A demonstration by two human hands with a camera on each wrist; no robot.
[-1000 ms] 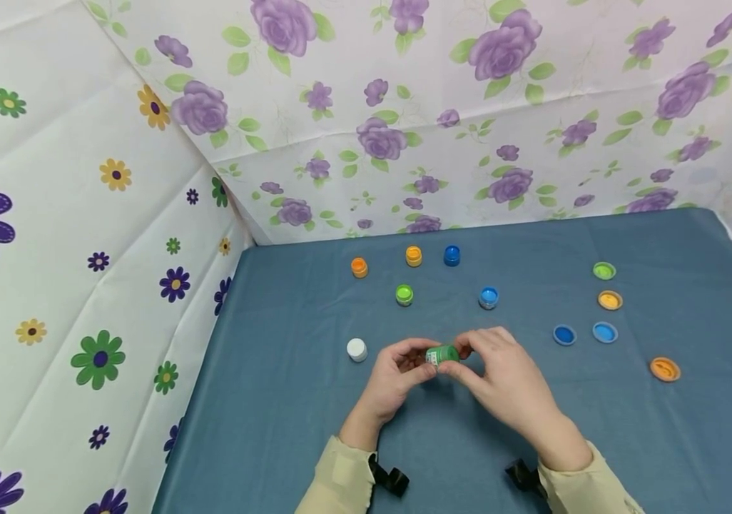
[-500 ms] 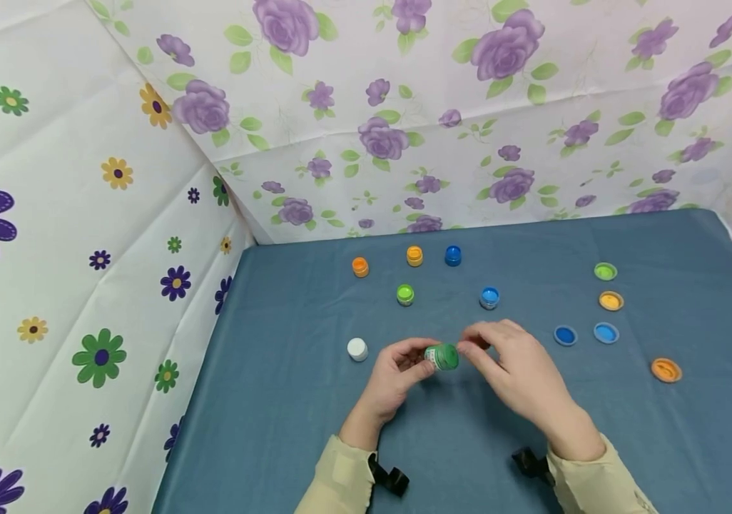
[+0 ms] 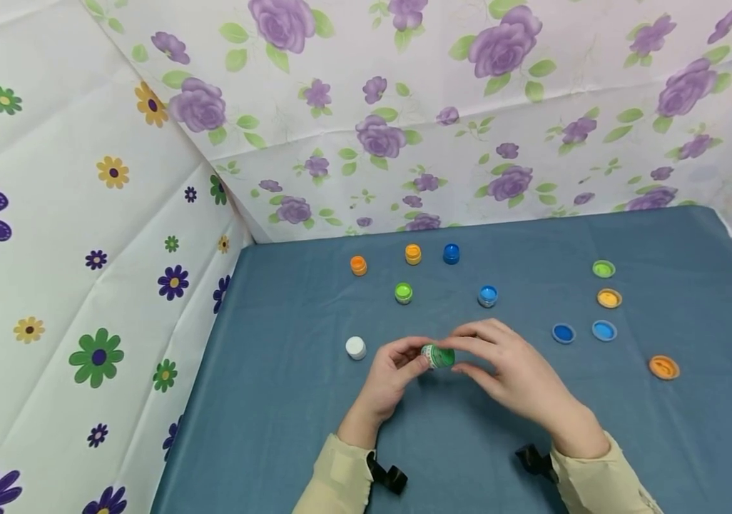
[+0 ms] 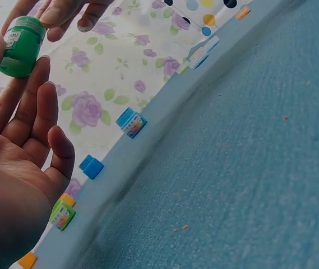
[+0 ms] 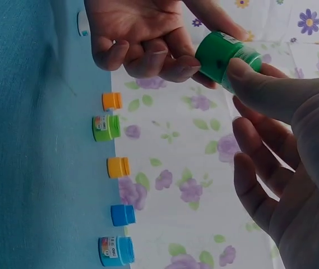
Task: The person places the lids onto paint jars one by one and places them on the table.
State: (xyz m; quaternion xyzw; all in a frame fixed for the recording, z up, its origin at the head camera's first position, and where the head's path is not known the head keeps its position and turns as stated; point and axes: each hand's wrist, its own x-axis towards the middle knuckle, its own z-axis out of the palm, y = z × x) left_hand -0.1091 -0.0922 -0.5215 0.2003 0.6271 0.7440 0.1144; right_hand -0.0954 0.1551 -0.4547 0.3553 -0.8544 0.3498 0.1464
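Note:
A small green paint jar [image 3: 436,356] with a white label is held up above the table, tilted on its side. My left hand [image 3: 393,375] grips its body between thumb and fingers; in the left wrist view the jar [image 4: 22,47] shows between them. My right hand [image 3: 520,371] has its thumb and index finger about the ribbed lid end, and in the right wrist view the thumb [image 5: 246,75] lies against the jar [image 5: 215,56]. The other right fingers stay off it. Left of the hands stands a white-topped jar [image 3: 356,348].
Uncapped jars stand further back: orange [image 3: 358,265], yellow-orange [image 3: 413,254], dark blue [image 3: 451,253], light green [image 3: 403,293] and light blue [image 3: 487,295]. Several lids lie to the right, among them an orange lid [image 3: 664,368] and a green lid [image 3: 603,268]. Blue cloth [image 3: 263,400] covers the table.
My right fingers drew back from the green jar's lid end half a second ago and now close around it again. The left hand keeps its hold, nearly still.

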